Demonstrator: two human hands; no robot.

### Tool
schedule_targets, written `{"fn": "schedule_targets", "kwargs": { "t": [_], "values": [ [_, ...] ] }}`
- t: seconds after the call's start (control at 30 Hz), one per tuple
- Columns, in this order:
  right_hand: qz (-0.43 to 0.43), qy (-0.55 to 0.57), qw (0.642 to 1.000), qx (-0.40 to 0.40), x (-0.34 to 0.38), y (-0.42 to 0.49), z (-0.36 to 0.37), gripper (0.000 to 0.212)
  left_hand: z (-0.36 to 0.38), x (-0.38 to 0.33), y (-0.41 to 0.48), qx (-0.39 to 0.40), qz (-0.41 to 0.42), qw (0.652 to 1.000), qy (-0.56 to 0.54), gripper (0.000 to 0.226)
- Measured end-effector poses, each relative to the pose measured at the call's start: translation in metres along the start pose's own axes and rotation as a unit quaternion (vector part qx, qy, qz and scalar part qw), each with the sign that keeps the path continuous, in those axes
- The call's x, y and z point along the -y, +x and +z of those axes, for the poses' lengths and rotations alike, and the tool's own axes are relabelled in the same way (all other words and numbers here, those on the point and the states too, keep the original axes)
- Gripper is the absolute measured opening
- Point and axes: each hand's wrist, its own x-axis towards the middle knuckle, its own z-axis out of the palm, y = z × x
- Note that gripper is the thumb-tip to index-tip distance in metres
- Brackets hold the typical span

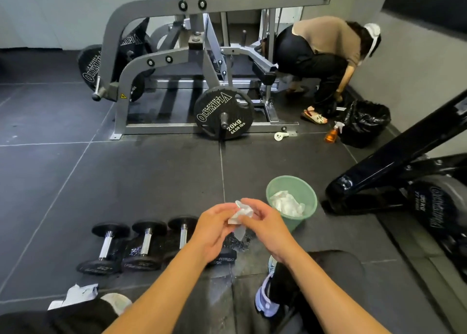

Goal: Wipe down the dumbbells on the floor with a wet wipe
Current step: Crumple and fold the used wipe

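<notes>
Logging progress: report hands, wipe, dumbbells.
Both hands, left hand and right hand, shut on wet wipe. Dumbbells on floor, untouched. Green bin beside, nothing blocking.

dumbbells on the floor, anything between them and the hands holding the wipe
Nothing visible blocks the way. Both hands, left and right, hold the wet wipe in the air just above the row of dumbbells, with only open space beneath. The green bin sits off to the right, clear of the path.
</notes>
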Motion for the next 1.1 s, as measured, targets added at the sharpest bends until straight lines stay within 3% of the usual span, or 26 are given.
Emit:
{"fn": "schedule_targets", "kwargs": {
  "t": [0.13,0.3,0.4,0.5,0.57,0.67,0.77,0.9,1.03,1.1],
  "values": [
    [0.045,0.010,0.999,-0.028,-0.015,0.012,-0.016,0.029,0.015,0.004,0.011,-0.002,-0.051,0.998,-0.041,0.023],
    [0.081,0.012,0.977,-0.199,-0.010,0.058,-0.058,0.032,0.016,0.000,0.033,-0.019,-0.054,0.997,-0.058,0.025],
    [0.080,-0.008,0.966,-0.246,0.000,0.096,-0.096,0.034,0.011,-0.012,0.037,0.005,-0.056,0.998,0.000,0.024],
    [0.163,-0.111,0.960,-0.199,0.001,0.113,-0.127,0.051,0.001,-0.026,0.039,0.012,-0.043,0.997,0.069,0.021],
    [0.198,-0.199,0.943,-0.176,-0.008,0.120,-0.135,0.051,-0.014,-0.038,0.039,0.011,-0.036,0.994,0.107,0.021],
    [0.167,-0.215,0.948,-0.163,-0.009,0.120,-0.120,0.034,-0.051,-0.056,0.033,-0.011,-0.027,0.989,0.146,0.020],
    [0.131,-0.226,0.961,-0.092,-0.009,0.110,-0.088,0.018,-0.098,-0.064,0.015,-0.056,-0.025,0.986,0.157,0.019],
    [0.084,-0.304,0.949,-0.004,0.007,0.096,-0.048,0.020,-0.162,-0.095,-0.024,-0.113,-0.004,0.983,0.145,0.016],
    [0.035,-0.335,0.941,0.028,0.058,0.081,-0.014,0.020,-0.210,-0.159,-0.099,-0.114,0.023,0.982,0.149,0.021],
    [0.002,-0.352,0.935,0.042,0.090,0.062,0.001,0.018,-0.228,-0.181,-0.155,-0.113,0.039,0.979,0.163,0.047]
  ]
}}
